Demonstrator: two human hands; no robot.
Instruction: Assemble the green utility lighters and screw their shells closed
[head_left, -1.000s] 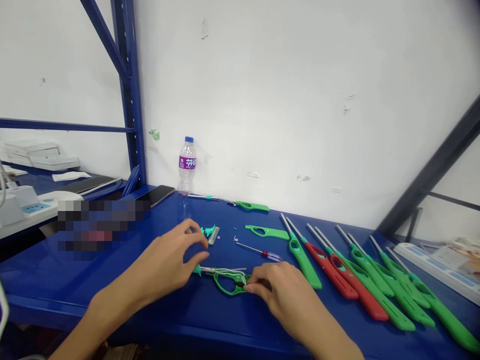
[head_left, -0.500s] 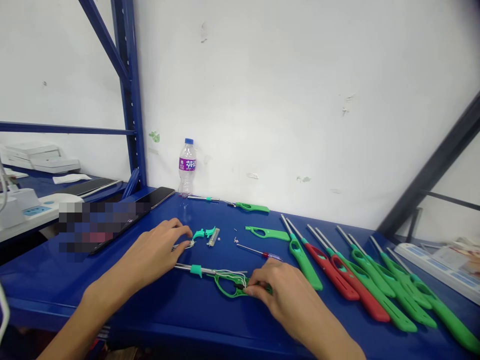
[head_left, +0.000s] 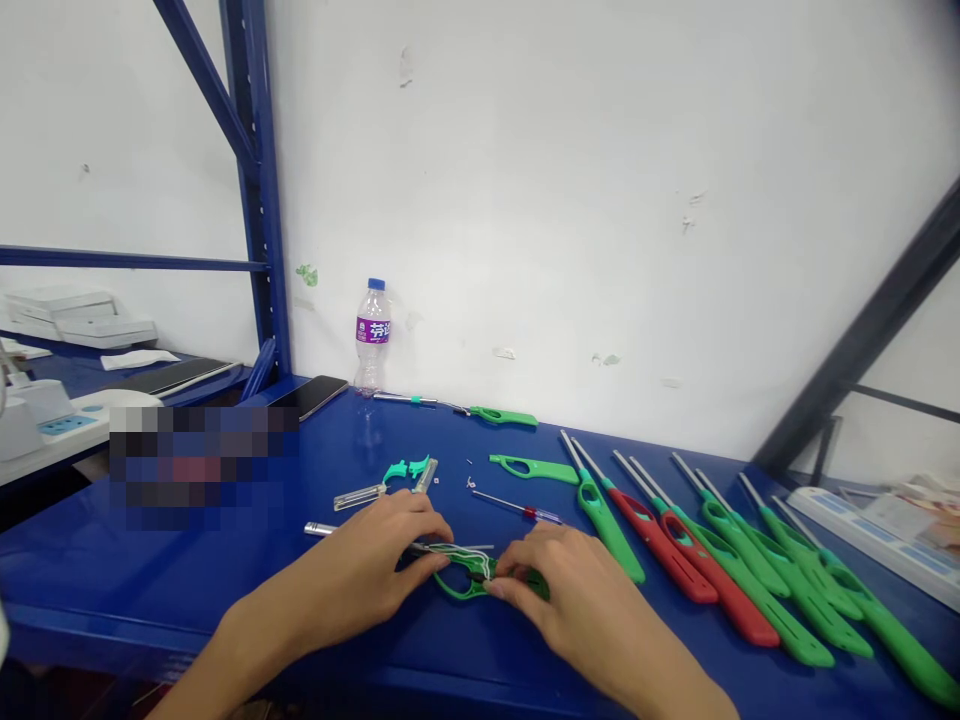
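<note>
Working here on a blue table (head_left: 315, 640), reading the clock from the open shell at its centre, with twelve toward the wall. Around three o'clock, well out, can see a row of green and red lighters (head_left: 750, 590), seemingly whole and so judged not begun. At twelve, near the wall, can see another opened lighter (head_left: 502, 415), tube and green handle joined by a thin link; cannot say whether finished with. Close in at three, find the right hand (head_left: 553, 572), finger and thumb pinched on the open shell (head_left: 454, 597). At nine, find the left hand (head_left: 384, 555), curled over a metal tube (head_left: 321, 529); cannot tell whether gripping, with the contact mostly hidden. At one, see a loose shell piece (head_left: 551, 468), presumably a cover already off, with a screwdriver (head_left: 530, 512) nearer in. At ten and eleven, see clear pieces (head_left: 360, 497), with teal pieces (head_left: 418, 466) just beside, apparently out of a handle already. Within the shell, see white wires (head_left: 486, 563), probably left to deal with. At twelve, find tiny pale bits (head_left: 471, 483), too small to identify.
</note>
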